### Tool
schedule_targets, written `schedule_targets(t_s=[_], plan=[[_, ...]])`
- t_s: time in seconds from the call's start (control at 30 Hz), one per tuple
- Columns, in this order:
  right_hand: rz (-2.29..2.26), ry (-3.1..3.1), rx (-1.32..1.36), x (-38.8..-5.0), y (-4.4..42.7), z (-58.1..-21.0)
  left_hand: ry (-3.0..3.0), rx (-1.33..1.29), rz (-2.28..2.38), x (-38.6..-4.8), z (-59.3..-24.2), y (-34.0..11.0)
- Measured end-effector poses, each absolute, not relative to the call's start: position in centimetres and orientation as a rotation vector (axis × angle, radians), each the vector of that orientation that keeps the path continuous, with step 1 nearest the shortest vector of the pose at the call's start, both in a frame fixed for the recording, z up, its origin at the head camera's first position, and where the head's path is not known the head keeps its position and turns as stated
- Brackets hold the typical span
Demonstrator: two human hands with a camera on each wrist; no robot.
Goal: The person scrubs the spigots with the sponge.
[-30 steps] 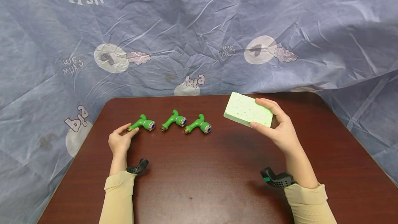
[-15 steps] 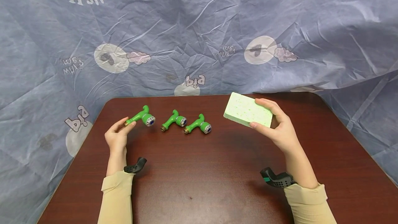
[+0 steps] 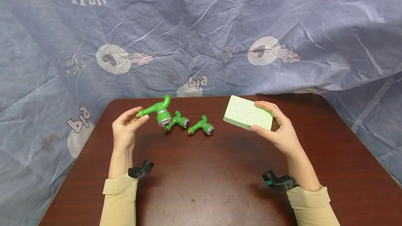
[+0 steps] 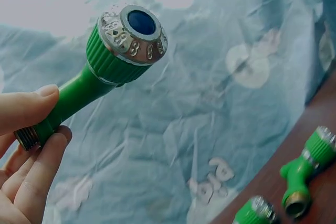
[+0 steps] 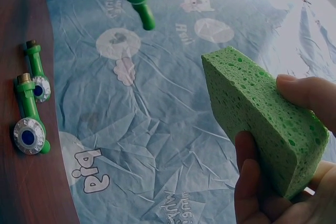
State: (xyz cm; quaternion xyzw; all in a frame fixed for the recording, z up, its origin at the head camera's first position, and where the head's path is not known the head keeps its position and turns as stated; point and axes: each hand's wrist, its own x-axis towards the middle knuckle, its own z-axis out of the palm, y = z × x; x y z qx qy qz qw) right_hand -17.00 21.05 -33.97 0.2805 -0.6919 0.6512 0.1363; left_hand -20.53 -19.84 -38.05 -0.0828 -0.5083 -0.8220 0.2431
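Between thumb and fingers, my left hand [image 3: 125, 128] pinches a green tap [image 3: 156, 109] by its brass threaded end, up above the table. The left wrist view shows that tap [image 4: 79, 95] close, its ribbed knob with silver rim and blue centre pointing up. My right hand [image 3: 282, 130] grips a pale green sponge [image 3: 248, 112] by its right end, also raised off the table. Pores cover the sponge [image 5: 262, 114] in the right wrist view. Two more green taps lie on the table: a middle tap [image 3: 177, 119], partly behind the held one, and a right tap [image 3: 201, 125].
The dark brown wooden table [image 3: 201, 173] fills the lower part of the head view. Behind it hangs a creased blue-grey cloth [image 3: 194, 37] with printed words and pictures. Each wrist wears a black camera mount, the left mount [image 3: 140, 170] and the right mount [image 3: 279, 181].
My left hand has raised its tap from the table, then brought it higher and to the right, before the middle tap. The right hand with the sponge has shifted only slightly.
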Motion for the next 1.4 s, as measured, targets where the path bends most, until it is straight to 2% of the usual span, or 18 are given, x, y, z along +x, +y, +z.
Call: schedule_targets(t_s=[0.3,0.63,0.87,1.27,1.4], plan=[[1.91,-2.017,0.869,-17.0,20.3,-34.3,-1.395,-0.449,-2.335,-19.5,-36.6,-15.8],[1.889,-2.036,0.889,-16.6,18.0,-34.7,-1.491,-0.454,-2.451,-18.5,-36.7,-11.6],[1.866,-2.041,0.81,-16.5,17.1,-35.2,-1.495,-0.499,-2.447,-18.3,-36.9,-11.0],[1.852,-2.049,0.764,-16.6,17.2,-35.3,-1.604,-0.309,-2.468,-18.2,-36.7,-10.5],[1.858,-2.042,0.766,-16.6,17.5,-35.2,-1.67,-0.343,-2.402,-18.2,-36.9,-10.5]])
